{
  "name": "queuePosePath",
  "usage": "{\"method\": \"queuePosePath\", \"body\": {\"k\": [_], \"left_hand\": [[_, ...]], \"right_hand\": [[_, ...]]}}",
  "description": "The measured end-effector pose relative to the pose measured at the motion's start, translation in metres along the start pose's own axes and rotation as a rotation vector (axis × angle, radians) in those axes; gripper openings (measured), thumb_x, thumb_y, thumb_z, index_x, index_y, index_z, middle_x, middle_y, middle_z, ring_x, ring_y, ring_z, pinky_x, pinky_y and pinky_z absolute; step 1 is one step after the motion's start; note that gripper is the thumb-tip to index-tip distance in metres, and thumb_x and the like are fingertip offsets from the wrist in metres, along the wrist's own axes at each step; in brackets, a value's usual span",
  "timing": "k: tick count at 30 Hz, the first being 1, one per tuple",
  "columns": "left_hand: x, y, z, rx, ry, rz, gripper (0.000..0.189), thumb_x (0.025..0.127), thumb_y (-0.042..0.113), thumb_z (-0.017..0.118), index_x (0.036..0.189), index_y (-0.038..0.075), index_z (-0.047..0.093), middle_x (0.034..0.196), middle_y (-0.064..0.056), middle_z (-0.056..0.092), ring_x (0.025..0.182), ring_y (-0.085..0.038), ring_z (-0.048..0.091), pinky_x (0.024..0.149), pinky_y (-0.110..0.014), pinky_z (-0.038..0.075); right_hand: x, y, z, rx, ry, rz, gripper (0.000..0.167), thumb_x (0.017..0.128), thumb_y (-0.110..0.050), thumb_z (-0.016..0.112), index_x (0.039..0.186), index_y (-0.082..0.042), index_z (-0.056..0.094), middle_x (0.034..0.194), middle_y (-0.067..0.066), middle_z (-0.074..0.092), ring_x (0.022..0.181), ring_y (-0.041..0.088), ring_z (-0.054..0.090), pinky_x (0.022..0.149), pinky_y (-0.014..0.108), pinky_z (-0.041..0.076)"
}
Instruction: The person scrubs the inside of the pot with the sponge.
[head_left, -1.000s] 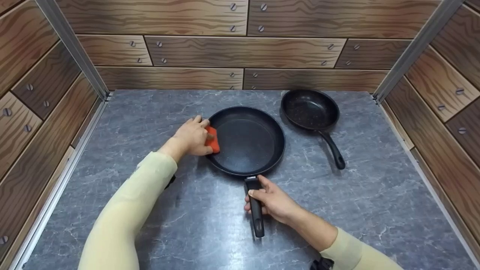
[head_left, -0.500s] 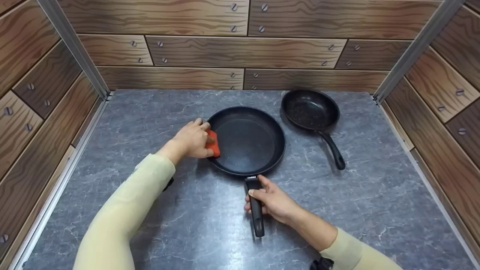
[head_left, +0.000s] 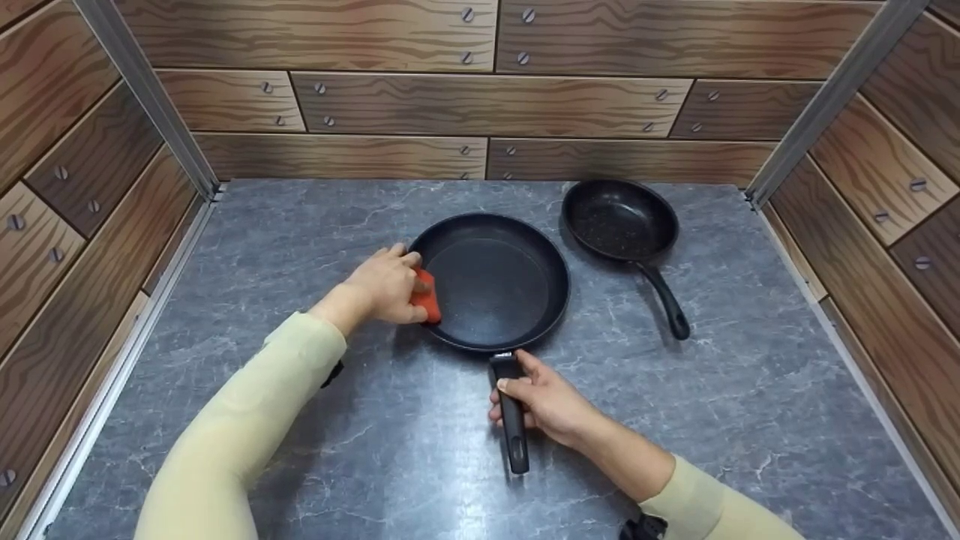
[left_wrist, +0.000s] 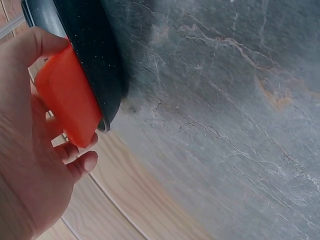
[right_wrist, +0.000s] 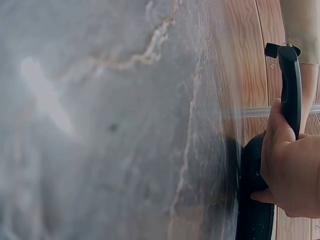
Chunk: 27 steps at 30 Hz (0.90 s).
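Observation:
A large black frying pan (head_left: 495,285) lies on the tabletop in the middle of the head view, its handle (head_left: 514,427) pointing toward me. My left hand (head_left: 382,285) grips an orange-red sponge (head_left: 428,298) and holds it against the pan's left inner wall. The left wrist view shows the sponge (left_wrist: 70,95) folded over the rim, the thumb on the inner side and the fingers (left_wrist: 82,165) curled around below. My right hand (head_left: 551,401) grips the handle close to the pan. In the right wrist view, fingers wrap around the black handle (right_wrist: 290,90).
A smaller black frying pan (head_left: 621,219) rests at the back right, its handle (head_left: 666,304) pointing toward the front right. Grey marbled tabletop (head_left: 712,420) surrounds both pans. Wood-patterned walls (head_left: 487,105) with metal corner posts (head_left: 146,97) enclose the back and sides.
My left hand has slid the sponge a short way toward me along the pan's left wall. The right hand and both pans have stayed in place.

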<state>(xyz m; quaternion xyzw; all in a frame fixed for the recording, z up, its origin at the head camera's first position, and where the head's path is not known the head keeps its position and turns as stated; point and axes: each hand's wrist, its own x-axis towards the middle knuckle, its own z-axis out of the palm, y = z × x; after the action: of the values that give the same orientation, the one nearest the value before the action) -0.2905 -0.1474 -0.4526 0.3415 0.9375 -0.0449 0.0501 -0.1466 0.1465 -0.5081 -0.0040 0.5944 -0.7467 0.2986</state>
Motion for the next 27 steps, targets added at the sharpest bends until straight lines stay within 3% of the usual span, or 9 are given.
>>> {"method": "queuePosePath", "body": {"k": [9,23,27], "left_hand": [[-0.0052,0.0025,0.0003,-0.044,0.016,0.015,0.047,0.087,0.049,0.069,0.125,0.024,0.081,0.127,-0.017,0.064,0.109,-0.04,0.054,0.1,-0.06,0.048],[-0.0105,0.0082,0.0005,-0.183,0.022,0.045,0.046,0.088,0.042,0.072,0.128,0.022,0.08,0.12,-0.014,0.064,0.106,-0.037,0.053,0.106,-0.057,0.043],[-0.0105,0.0095,0.001,-0.212,0.018,0.06,0.045,0.09,0.042,0.073,0.13,0.022,0.08,0.122,-0.013,0.065,0.105,-0.034,0.052,0.099,-0.053,0.045]], "right_hand": [[0.0002,0.0006,0.0,0.004,-0.001,0.002,0.09,0.106,-0.002,0.055,0.167,-0.002,-0.011,0.105,0.023,0.067,0.079,0.023,0.075,0.082,0.047,0.063],[0.0009,0.0005,0.0012,0.001,0.019,0.007,0.088,0.106,-0.002,0.055,0.167,-0.001,-0.009,0.103,0.019,0.067,0.079,0.023,0.075,0.079,0.044,0.064],[0.0012,0.0006,0.0012,0.005,0.017,0.004,0.088,0.106,-0.001,0.055,0.167,0.0,-0.009,0.102,0.02,0.068,0.079,0.023,0.075,0.079,0.044,0.064]]}}
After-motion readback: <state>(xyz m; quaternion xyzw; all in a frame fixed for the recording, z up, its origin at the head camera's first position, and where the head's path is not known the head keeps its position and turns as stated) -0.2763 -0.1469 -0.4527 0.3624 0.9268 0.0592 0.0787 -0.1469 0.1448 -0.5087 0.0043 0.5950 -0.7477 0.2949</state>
